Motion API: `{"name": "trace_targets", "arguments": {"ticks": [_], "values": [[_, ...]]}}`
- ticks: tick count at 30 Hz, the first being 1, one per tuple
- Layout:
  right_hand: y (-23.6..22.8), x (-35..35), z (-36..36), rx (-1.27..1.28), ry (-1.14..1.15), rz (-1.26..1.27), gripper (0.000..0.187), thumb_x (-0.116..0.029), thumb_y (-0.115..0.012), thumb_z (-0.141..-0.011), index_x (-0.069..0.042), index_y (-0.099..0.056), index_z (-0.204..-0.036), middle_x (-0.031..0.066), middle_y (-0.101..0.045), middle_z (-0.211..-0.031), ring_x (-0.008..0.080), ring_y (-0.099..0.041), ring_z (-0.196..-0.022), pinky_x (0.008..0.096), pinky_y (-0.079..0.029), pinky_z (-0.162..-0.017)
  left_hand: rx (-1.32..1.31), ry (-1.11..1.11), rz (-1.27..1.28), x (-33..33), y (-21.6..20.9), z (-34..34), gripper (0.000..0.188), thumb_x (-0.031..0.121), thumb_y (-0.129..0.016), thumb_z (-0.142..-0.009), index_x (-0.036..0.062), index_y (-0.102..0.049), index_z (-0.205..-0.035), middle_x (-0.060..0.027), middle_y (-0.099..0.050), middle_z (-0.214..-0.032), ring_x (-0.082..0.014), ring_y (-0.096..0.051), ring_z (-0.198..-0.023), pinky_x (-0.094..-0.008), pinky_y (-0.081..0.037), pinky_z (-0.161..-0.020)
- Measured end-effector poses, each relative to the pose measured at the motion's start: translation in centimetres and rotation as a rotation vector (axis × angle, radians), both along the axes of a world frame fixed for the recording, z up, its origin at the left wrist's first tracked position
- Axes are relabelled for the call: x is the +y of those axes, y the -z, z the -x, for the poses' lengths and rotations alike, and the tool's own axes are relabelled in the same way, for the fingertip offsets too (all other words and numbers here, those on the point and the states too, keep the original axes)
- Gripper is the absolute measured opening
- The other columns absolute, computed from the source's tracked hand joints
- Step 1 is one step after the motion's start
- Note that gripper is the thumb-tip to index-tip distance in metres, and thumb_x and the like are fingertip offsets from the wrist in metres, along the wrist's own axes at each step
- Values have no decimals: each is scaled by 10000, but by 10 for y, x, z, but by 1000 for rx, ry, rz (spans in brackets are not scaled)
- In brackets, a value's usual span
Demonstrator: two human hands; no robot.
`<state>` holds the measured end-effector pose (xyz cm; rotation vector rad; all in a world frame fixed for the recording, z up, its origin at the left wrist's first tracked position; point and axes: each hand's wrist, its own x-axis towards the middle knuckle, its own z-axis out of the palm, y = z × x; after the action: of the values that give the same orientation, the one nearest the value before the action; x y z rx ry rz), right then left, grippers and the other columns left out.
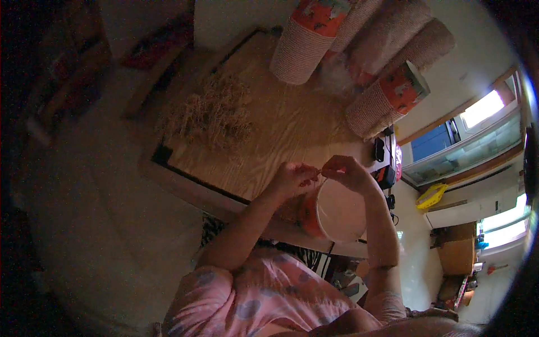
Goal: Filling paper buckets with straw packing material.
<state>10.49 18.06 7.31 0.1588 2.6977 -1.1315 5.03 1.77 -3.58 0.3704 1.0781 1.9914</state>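
Note:
Near the table's front edge is an orange paper tub (310, 216), its round pale opening (339, 210) turned up toward me. My left hand (295, 178) and my right hand (347, 173) meet just above the tub's far rim. Fingertips of both are pinched together, almost touching each other. Something small may be between them, but it is too small and dim to name. My right forearm passes over the tub's right side. Beyond my left hand, a loose tangle of thin tan strands (213, 115) lies on the wooden table (269, 146).
Tall stacks of nested tubs (300, 56) stand at the far side, with another stack (387, 98) leaning at right. Plastic-wrapped stacks (393, 33) rise behind. Small dark devices (384, 175) sit by the table's right edge. A yellow object (431, 195) is farther right, below a window.

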Motion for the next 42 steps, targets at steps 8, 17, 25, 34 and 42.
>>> {"name": "trace_targets", "arguments": {"ticks": [8,17,25,34,42], "values": [[3,10,-1,60,-123,-23,99,-130,-639,-799,-40,-656,-837,71,-648,-810,155,-610,-757,288,-485,-688,35,-6,57,0,3,-2,247,253,-655,-796,51,-619,-934,-18,-638,-801,-100,-571,-675,-222,-465,-617],[6,8,-6,49,-35,-14,85,-104,-629,-797,-24,-649,-819,79,-653,-806,169,-617,-760,302,-486,-695,-142,-35,-11,7,-10,-5,194,127,-656,-791,11,-611,-940,-45,-643,-842,-79,-550,-658,-207,-447,-561],[5,9,-7,77,-55,-10,85,-71,-603,-776,-3,-643,-809,57,-641,-793,128,-595,-785,283,-466,-755,89,39,25,14,-3,-2,234,147,-659,-782,13,-605,-966,-44,-633,-929,-140,-601,-827,-280,-485,-736],[5,4,-7,41,-19,-113,74,-67,-610,-757,-8,-641,-789,56,-633,-770,115,-588,-764,281,-462,-754,23,-27,85,-4,-12,-5,193,189,-651,-806,-1,-640,-837,-67,-649,-801,-104,-575,-656,-221,-469,-595],[10,10,-6,33,-15,-79,88,-79,-618,-769,0,-632,-804,46,-632,-785,107,-581,-781,273,-458,-762,119,-52,103,7,-3,-6,214,249,-651,-807,35,-652,-815,-11,-639,-736,-98,-558,-613,-229,-456,-548]]}}
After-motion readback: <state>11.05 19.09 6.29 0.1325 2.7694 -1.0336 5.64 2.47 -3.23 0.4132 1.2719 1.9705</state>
